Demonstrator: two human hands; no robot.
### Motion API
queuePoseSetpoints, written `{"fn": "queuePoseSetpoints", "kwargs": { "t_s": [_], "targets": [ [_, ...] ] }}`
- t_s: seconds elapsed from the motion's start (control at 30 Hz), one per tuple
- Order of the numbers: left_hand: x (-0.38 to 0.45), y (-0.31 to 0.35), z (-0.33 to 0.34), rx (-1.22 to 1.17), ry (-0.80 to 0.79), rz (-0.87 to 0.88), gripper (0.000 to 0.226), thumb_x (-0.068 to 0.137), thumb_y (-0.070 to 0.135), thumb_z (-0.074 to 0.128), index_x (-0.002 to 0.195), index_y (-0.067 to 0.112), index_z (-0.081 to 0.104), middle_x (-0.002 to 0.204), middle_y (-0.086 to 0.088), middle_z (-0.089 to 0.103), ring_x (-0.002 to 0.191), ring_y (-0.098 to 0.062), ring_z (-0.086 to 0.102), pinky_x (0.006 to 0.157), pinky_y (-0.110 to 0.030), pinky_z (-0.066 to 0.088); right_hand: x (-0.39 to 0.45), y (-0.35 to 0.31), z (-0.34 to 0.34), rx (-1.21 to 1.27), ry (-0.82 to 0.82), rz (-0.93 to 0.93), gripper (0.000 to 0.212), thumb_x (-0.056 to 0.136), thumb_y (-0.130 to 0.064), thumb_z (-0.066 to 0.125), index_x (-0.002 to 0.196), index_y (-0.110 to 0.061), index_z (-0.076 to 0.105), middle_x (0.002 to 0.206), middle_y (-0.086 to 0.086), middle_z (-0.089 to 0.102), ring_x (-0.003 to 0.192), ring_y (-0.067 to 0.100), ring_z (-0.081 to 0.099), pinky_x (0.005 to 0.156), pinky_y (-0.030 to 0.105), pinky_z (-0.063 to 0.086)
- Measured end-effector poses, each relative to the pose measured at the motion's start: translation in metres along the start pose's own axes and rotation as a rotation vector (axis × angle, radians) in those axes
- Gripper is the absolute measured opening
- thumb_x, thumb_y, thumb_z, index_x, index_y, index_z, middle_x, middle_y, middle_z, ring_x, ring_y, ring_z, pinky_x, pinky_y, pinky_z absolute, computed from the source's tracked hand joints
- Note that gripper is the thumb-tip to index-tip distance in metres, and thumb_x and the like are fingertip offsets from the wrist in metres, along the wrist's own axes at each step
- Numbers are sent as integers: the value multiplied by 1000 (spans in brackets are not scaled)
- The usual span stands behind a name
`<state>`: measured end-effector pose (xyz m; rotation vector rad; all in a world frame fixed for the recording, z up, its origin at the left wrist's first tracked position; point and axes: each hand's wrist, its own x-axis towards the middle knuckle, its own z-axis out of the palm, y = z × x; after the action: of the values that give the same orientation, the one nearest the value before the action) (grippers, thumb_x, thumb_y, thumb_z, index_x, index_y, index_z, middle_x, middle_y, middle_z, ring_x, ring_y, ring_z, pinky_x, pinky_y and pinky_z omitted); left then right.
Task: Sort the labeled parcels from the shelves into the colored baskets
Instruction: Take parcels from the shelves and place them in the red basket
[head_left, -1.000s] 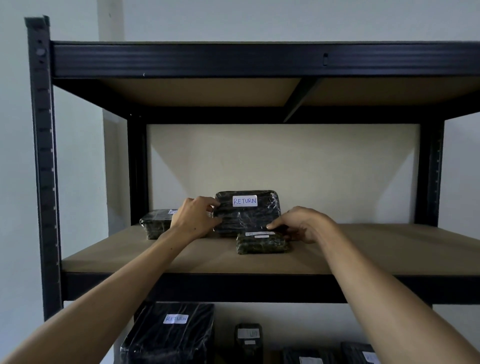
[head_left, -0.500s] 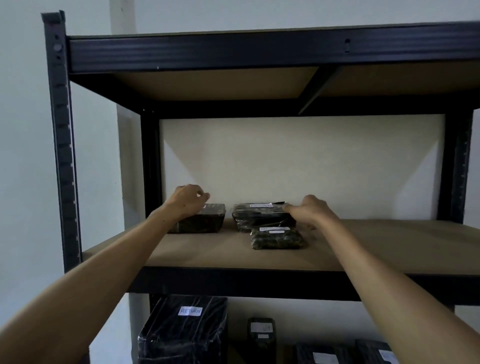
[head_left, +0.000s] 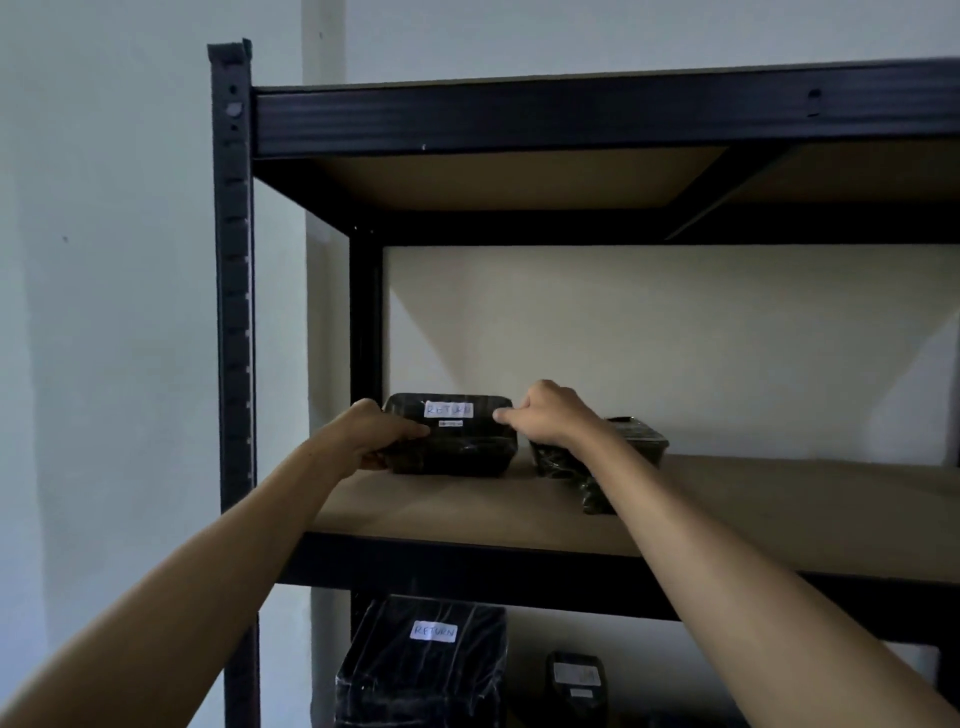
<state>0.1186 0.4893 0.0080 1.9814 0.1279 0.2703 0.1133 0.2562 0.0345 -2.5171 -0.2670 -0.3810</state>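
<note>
A black wrapped parcel (head_left: 457, 447) with a white RETURN label stands tilted up at the left end of the wooden shelf (head_left: 467, 509). My left hand (head_left: 382, 436) grips its left edge, thumb on the front. My right hand (head_left: 550, 415) holds its upper right corner with curled fingers. Behind my right wrist lies a second black parcel (head_left: 636, 439), and a small dark parcel (head_left: 595, 496) is partly hidden under my forearm.
A black metal shelf post (head_left: 234, 291) rises at the left. On the lower shelf stand a large black parcel (head_left: 423, 665) labeled RETURN and a smaller labeled one (head_left: 574, 680). The shelf board stretches bare to the right. No baskets are in view.
The view swung left. My right hand left the middle parcel and joined my left hand on the left parcel, which now tilts up with its RETURN label facing me.
</note>
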Motion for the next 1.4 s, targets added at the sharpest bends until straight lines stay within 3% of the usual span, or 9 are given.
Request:
{"fn": "queuePoseSetpoints", "kwargs": {
  "t_s": [0.1, 0.27, 0.4, 0.57, 0.7, 0.8, 1.07, 1.2, 1.4],
  "targets": [
    [-2, -5, -10, -50, -65, 1, 44, 68, 18, 90, 105, 5, 70, 96, -11, 77, 90, -25, 74, 83, -40, 62, 1, -2, 5, 60, -2, 17, 39, 92, -41, 67, 71, -16, 45, 74, 1, 50, 63, 16, 47, 51, 29, 31],
    [-14, -12, -12, -136, -127, 93, 40, 69, 6, 88, 106, 6, 73, 96, -8, 79, 87, -20, 76, 65, -27, 58, 2, -2, 5, 126, -39, 26, 40, 85, -43, 75, 110, -12, 67, 108, 6, 69, 97, 22, 65, 69, 29, 45],
    [-15, -13, -11, -167, -128, 123, 36, 71, 0, 86, 104, 2, 72, 92, -9, 78, 75, -14, 76, 58, -23, 58, 1, -2, 6, 183, -41, 38, 39, 84, -40, 76, 111, -14, 68, 111, 5, 70, 100, 22, 66, 85, 33, 51],
    [-14, -8, -17, -130, -88, 226, 57, 66, 20, 92, 115, 5, 68, 103, -8, 77, 91, -19, 76, 86, -37, 61, -7, -4, 7, 275, 52, 38, 32, 86, -36, 73, 109, -16, 66, 108, 3, 68, 100, 22, 65, 82, 33, 52],
    [-26, 8, -16, -323, 37, 297, 71, 63, 41, 91, 122, 13, 62, 101, 0, 75, 82, -13, 72, 76, -31, 57, -21, -3, 4, 727, 76, 123, 33, 87, -31, 72, 110, -8, 66, 103, 10, 72, 93, 25, 70, 78, 42, 61],
    [-41, 26, -10, -485, -70, 166, 50, 70, 36, 88, 105, 7, 68, 82, -4, 70, 67, -14, 63, 63, -29, 53, -40, -3, 0, 999, 70, 244, 33, 91, -30, 72, 109, -4, 65, 97, 15, 73, 88, 32, 73, 79, 50, 62],
    [-105, 33, -9, -534, -332, 82, 36, 80, 35, 82, 104, 11, 70, 98, -12, 68, 78, -20, 68, 63, -31, 59, -102, 8, -26, 1107, 67, 235, 35, 90, -36, 73, 113, -11, 68, 107, 16, 75, 97, 36, 73, 72, 46, 63],
    [-157, 22, -24, -512, -420, 149, 28, 84, 37, 77, 105, 19, 70, 98, -8, 73, 86, -20, 72, 75, -36, 61, -147, 10, -35, 1114, -4, 187, 30, 90, -40, 71, 111, -19, 72, 102, 6, 75, 86, 22, 74, 61, 35, 60],
    [-237, -17, -47, -484, -492, 56, 45, 87, 34, 72, 126, 11, 65, 108, -17, 72, 94, -29, 70, 88, -46, 59, -222, 13, -20, 1111, -187, 134, 32, 90, -42, 70, 116, -22, 71, 109, 1, 77, 97, 17, 74, 76, 37, 62]
  ]
}}
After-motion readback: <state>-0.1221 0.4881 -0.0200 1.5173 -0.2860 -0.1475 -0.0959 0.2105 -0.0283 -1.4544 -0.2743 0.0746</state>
